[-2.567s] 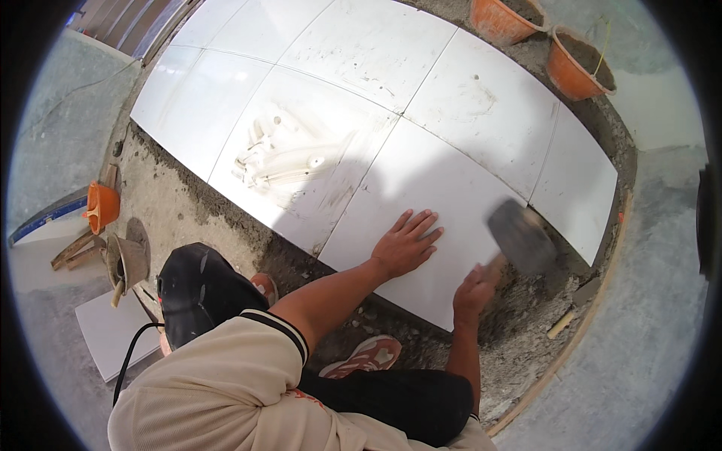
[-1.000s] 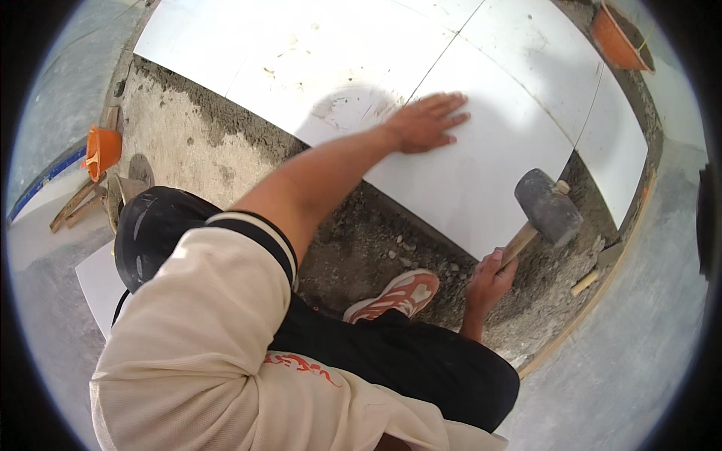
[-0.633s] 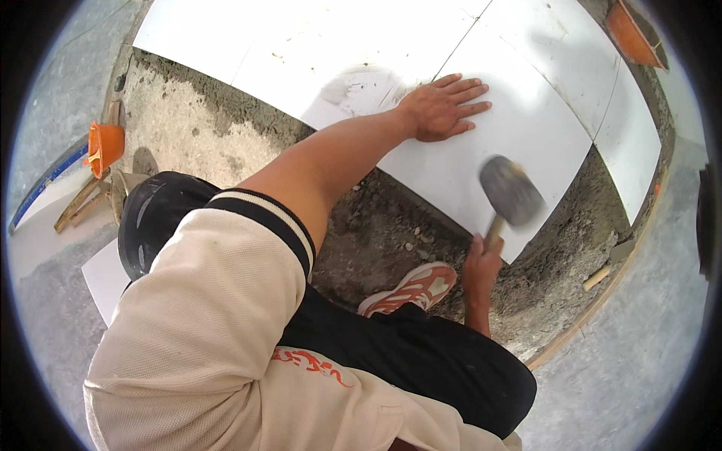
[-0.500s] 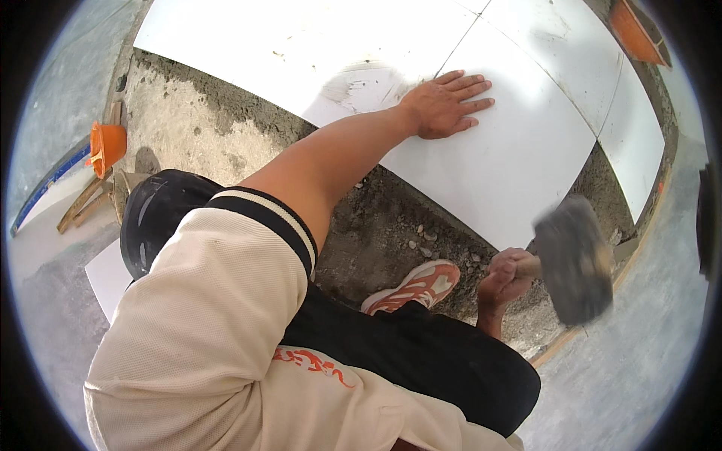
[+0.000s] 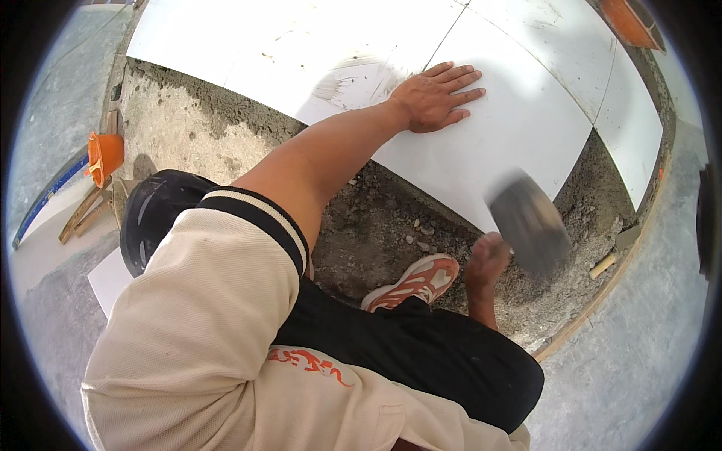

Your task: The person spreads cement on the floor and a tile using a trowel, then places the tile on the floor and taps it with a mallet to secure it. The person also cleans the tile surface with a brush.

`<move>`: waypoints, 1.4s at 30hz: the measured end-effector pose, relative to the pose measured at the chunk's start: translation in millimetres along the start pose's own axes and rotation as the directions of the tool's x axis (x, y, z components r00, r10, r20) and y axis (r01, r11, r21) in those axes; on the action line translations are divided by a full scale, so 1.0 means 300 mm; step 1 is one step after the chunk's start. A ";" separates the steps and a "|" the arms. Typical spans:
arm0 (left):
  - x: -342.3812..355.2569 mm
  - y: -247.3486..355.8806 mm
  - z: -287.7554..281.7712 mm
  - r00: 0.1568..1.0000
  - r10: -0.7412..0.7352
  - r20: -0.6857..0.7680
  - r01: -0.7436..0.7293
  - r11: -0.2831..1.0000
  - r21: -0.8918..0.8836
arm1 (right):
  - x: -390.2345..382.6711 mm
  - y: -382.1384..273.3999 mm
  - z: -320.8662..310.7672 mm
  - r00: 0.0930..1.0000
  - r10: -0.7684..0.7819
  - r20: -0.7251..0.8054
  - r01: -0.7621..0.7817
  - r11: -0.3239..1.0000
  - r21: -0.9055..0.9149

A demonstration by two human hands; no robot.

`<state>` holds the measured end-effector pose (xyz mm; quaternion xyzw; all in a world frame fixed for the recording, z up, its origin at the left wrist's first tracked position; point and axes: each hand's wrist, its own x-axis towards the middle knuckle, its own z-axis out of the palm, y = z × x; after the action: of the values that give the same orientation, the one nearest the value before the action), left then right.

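My left hand point(image 5: 438, 99) lies flat with fingers spread on a large white floor tile point(image 5: 489, 154). Low on the right, my right hand point(image 5: 487, 263) is wrapped round the handle of a black rubber mallet point(image 5: 530, 224). The mallet's head is smeared by motion and overlaps the tile's near right corner in view; whether it touches the tile I cannot tell. Several more white tiles point(image 5: 293, 45) adjoin on the far side, with thin joints between them. Grey mortar point(image 5: 602, 177) shows along the tile's right edge.
Rough bare ground with loose stones point(image 5: 425, 233) lies before the tiles, near my shoe point(image 5: 417, 282). A wooden-handled tool point(image 5: 603, 265) rests at the right by a wooden strip point(image 5: 583, 316). One orange bucket point(image 5: 109, 154) stands left, an orange container point(image 5: 630, 22) at the upper right.
The mallet has swung left and up, nearer the tile's corner, with my right hand moving along. My left hand stays flat on the tile. The wooden-handled tool has come into sight.
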<state>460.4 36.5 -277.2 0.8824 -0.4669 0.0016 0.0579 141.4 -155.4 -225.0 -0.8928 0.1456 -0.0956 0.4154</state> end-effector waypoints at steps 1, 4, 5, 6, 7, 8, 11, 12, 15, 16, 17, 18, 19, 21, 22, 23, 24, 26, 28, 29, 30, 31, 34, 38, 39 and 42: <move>0.002 0.002 -0.004 1.000 0.005 0.008 -0.005 1.000 0.002 | -0.020 0.022 0.020 0.995 0.099 0.023 -0.098 0.995 -0.025; -0.026 -0.009 0.019 0.999 -0.020 0.032 0.021 0.999 -0.034 | 0.008 -0.078 0.049 0.977 0.213 -0.011 -0.213 0.976 -0.044; -0.007 -0.029 0.009 1.000 -0.023 0.014 0.023 1.000 -0.001 | 0.013 -0.061 0.034 0.995 0.056 -0.084 -0.056 0.998 -0.006; -0.002 -0.025 -0.001 1.000 -0.027 0.005 0.027 1.000 0.012 | 0.002 -0.058 -0.009 0.997 0.054 -0.051 -0.045 0.985 0.166; -0.005 -0.017 -0.007 1.000 -0.030 -0.004 0.030 0.999 0.024 | 0.004 -0.046 -0.001 0.996 0.084 -0.021 -0.080 0.984 0.158; -0.029 -0.011 -0.003 1.000 -0.030 0.007 0.030 0.999 0.016 | -0.027 -0.044 0.004 0.991 0.132 0.017 -0.133 0.980 0.148; -0.006 -0.007 0.001 1.000 0.025 0.003 -0.025 1.000 -0.010 | 0.000 -0.090 0.034 0.866 0.471 0.167 -0.421 0.868 -0.263; 0.001 -0.005 0.003 1.000 0.012 0.011 -0.012 1.000 -0.001 | -0.009 -0.051 0.036 0.869 0.452 0.201 -0.394 0.878 -0.271; 0.003 -0.027 0.055 1.000 0.028 0.005 -0.027 0.998 -0.055 | -0.050 -0.108 0.000 0.967 0.238 0.094 -0.230 0.969 -0.086; 0.010 -0.003 0.010 0.996 0.031 0.079 -0.025 0.997 -0.079 | -0.097 -0.069 -0.016 0.995 0.087 0.042 -0.081 0.988 -0.128; 0.011 -0.027 0.012 0.999 0.013 0.038 -0.012 1.000 -0.028 | -0.090 -0.036 0.009 0.999 0.008 0.032 -0.003 0.990 -0.142; 0.004 -0.012 0.025 0.999 0.024 0.033 -0.024 1.000 0.002 | -0.120 -0.014 0.013 0.999 -0.045 0.022 0.048 0.984 -0.171; -0.001 -0.016 0.001 1.000 0.015 0.022 -0.016 0.997 0.069 | -0.061 -0.051 0.040 0.994 0.110 -0.017 -0.111 0.992 -0.054; 0.022 0.000 -0.022 0.999 0.028 0.029 -0.030 0.998 0.060 | -0.051 -0.057 0.016 0.824 0.513 0.241 -0.517 0.854 -0.048; 0.028 0.026 -0.030 0.999 0.037 0.029 -0.038 0.998 0.042 | -0.079 -0.079 0.009 0.854 0.492 0.170 -0.502 0.865 0.021; 0.044 0.027 -0.044 0.999 0.039 0.025 -0.040 0.999 0.037 | -0.083 -0.103 0.012 0.884 0.458 0.096 -0.466 0.880 0.092; 0.049 0.022 -0.001 0.998 0.006 0.061 -0.010 0.998 0.065 | -0.088 -0.120 -0.003 0.906 0.423 0.020 -0.420 0.894 0.155; 0.054 0.104 0.025 0.992 -0.101 0.075 0.094 0.991 0.093 | -0.099 -0.164 -0.056 0.916 0.400 0.028 -0.395 0.887 0.238; 0.076 0.212 0.037 0.972 -0.212 0.103 0.192 0.966 0.175 | -0.107 -0.178 -0.102 0.937 0.350 0.016 -0.342 0.901 0.266; 0.073 0.222 0.024 0.970 -0.227 0.085 0.207 0.958 0.196 | -0.110 -0.165 -0.098 0.968 0.240 -0.065 -0.219 0.946 0.239; 0.069 0.222 0.010 0.967 -0.246 0.066 0.227 0.950 0.216 | -0.109 -0.150 -0.093 0.982 0.124 -0.141 -0.094 0.976 0.198; 0.085 0.263 0.026 0.958 -0.281 0.061 0.268 0.950 0.162 | -0.116 -0.154 -0.134 0.982 0.015 -0.187 0.003 0.995 0.096; 0.089 0.275 0.018 0.952 -0.300 0.054 0.291 0.949 0.124 | -0.096 -0.201 -0.064 0.860 0.438 -0.262 -0.362 0.885 0.292; 0.103 0.252 0.015 0.950 -0.309 0.044 0.304 0.947 0.101 | -0.089 -0.035 -0.069 0.871 0.483 0.092 -0.481 0.876 -0.039; 0.101 0.242 0.017 0.947 -0.318 0.048 0.311 0.944 0.109 | -0.089 -0.035 -0.073 0.949 0.315 -0.002 -0.315 0.949 0.030; 0.064 0.238 0.004 0.981 -0.188 -0.058 0.194 0.971 0.137 | -0.081 -0.049 -0.051 0.969 -0.015 -0.245 0.071 0.973 0.219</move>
<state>412.2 -19.2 -270.3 0.9248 -0.3773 0.0487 0.0051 116.7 -148.9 -205.1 -0.8244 0.1637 -0.2287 0.4912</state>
